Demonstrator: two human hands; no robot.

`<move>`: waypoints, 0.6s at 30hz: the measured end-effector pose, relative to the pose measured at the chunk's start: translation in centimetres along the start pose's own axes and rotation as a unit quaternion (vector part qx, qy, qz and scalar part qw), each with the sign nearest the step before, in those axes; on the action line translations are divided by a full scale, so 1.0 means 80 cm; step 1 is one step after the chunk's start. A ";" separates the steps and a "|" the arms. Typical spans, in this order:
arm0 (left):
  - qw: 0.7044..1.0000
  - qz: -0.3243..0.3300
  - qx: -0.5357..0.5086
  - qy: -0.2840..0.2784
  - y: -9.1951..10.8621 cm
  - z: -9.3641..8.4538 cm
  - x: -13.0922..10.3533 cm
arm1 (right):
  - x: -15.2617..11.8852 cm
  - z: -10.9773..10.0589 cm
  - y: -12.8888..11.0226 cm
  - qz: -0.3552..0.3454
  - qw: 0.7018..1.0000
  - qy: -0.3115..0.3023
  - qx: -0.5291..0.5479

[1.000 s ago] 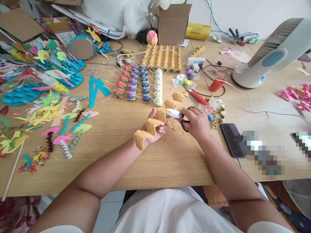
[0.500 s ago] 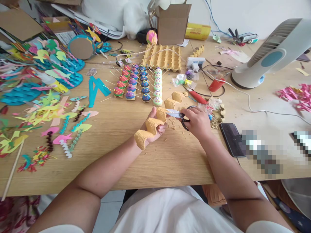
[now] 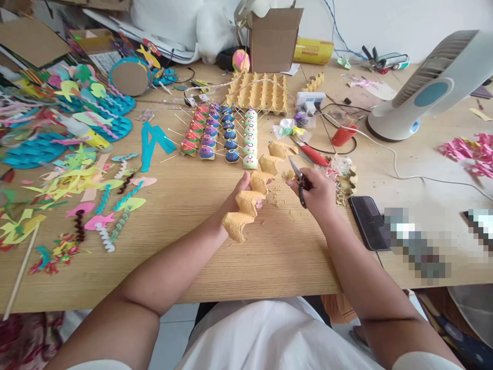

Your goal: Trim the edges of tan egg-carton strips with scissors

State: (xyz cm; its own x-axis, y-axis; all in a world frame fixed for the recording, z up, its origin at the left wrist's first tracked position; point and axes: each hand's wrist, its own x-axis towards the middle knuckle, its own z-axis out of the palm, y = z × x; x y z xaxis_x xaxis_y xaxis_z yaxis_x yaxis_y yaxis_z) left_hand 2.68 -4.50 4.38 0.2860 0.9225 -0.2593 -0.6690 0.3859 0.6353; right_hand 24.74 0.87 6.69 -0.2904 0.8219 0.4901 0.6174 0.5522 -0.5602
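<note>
My left hand (image 3: 246,192) grips a wavy tan strip of egg carton (image 3: 246,203), its near end hanging over my wrist. More carton cups (image 3: 270,163) extend beyond my fingers; whether they join the held strip I cannot tell. Black-handled scissors (image 3: 298,174) are in my right hand (image 3: 319,192), blades pointing up and left, apart from the strip. A small tan scrap (image 3: 289,175) shows beside my right fingers. Carton crumbs lie on the wood between my hands. Just beyond stand rows of painted carton cups, among them a white row (image 3: 250,139) and a blue row (image 3: 230,134).
An uncut egg tray (image 3: 262,92) lies behind the painted rows. At right are a phone (image 3: 368,223), a red cup (image 3: 344,134), a white fan (image 3: 419,87) and its cable. Paper fish and blue strips (image 3: 154,144) cover the left side.
The scissors have come away from the strip and turned more upright as my right hand shifted right. My left hand and the strip have moved slightly right.
</note>
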 end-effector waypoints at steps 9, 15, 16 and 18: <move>0.985 0.117 0.125 0.025 -0.012 0.015 -0.008 | -0.002 0.013 -0.003 0.131 0.975 -0.067 0.166; 0.979 0.164 0.121 0.026 -0.017 0.009 -0.003 | -0.005 0.017 -0.011 0.140 0.952 -0.125 0.242; 0.980 0.162 0.115 0.023 -0.017 0.008 -0.004 | -0.006 0.018 -0.013 0.145 0.941 -0.141 0.270; 0.983 0.150 0.104 0.020 -0.017 0.008 -0.005 | -0.008 0.022 -0.016 0.158 0.922 -0.165 0.313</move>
State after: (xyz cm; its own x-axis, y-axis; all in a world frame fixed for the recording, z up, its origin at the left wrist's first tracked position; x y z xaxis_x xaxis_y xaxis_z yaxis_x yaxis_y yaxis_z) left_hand 3.90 -5.37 4.08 0.0670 0.9957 -0.0637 -0.5624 0.0904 0.8219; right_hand 22.81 -0.12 5.92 -0.4389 0.8962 0.0642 0.1960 0.1653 -0.9666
